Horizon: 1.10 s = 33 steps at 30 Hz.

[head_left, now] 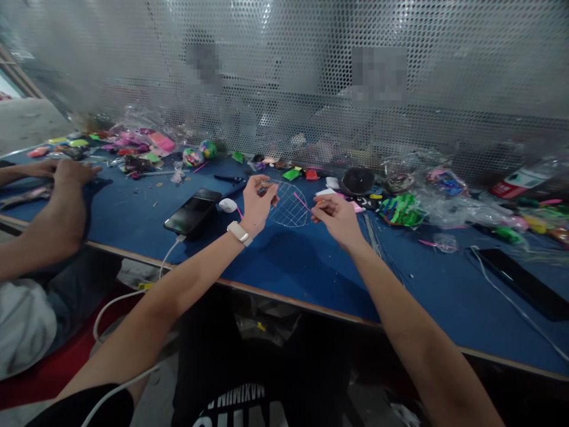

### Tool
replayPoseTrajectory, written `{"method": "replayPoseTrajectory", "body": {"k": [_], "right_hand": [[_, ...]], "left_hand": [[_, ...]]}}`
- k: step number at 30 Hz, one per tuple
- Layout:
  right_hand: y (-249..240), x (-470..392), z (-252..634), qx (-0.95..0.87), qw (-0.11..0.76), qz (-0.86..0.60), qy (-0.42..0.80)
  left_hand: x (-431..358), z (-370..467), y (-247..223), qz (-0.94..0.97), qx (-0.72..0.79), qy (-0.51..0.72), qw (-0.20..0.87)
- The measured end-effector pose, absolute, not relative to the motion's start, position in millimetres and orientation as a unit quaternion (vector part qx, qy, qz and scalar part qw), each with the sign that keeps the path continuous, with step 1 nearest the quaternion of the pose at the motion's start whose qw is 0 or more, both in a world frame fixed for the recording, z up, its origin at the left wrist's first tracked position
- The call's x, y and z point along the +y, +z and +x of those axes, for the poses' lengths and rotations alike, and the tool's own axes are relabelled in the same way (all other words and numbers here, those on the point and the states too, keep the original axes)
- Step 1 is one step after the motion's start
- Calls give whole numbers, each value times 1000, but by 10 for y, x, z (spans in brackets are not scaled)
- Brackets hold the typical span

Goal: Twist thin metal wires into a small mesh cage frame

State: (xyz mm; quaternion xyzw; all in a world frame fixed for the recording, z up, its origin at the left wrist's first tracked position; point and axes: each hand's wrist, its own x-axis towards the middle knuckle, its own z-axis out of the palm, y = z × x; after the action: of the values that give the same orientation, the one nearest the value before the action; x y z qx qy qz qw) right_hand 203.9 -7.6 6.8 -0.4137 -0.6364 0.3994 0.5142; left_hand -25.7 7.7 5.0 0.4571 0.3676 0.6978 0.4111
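My left hand (260,201), with a light band at its wrist, pinches the left edge of a round wire mesh (288,209) held above the table. The mesh is thin, silvery and crossed into a grid. On its right side my right hand (334,218) has its fingers closed around the end of a thin pink strip (302,201), which reaches over the wire. Whether the right fingertips also touch the wire rim, I cannot tell. A white lump (227,205) lies on the table just left of my left hand.
The blue table (284,267) carries a phone (194,212) with a cable at left and a dark phone (524,281) at right. Clay pieces, a black bowl (358,179) and a bottle (520,179) line the perforated metal wall. Another person's hands (73,172) rest at far left.
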Motion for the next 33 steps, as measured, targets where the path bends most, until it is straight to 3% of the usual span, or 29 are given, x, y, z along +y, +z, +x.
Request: {"method": "replayPoseTrajectory", "body": {"k": [21, 33], "right_hand": [[86, -104, 2017, -650, 493, -401, 418], [92, -171, 2001, -716, 493, -411, 277]], "left_hand": [[29, -218, 82, 464, 333, 685, 453], [84, -240, 22, 446, 361, 663, 480]]}}
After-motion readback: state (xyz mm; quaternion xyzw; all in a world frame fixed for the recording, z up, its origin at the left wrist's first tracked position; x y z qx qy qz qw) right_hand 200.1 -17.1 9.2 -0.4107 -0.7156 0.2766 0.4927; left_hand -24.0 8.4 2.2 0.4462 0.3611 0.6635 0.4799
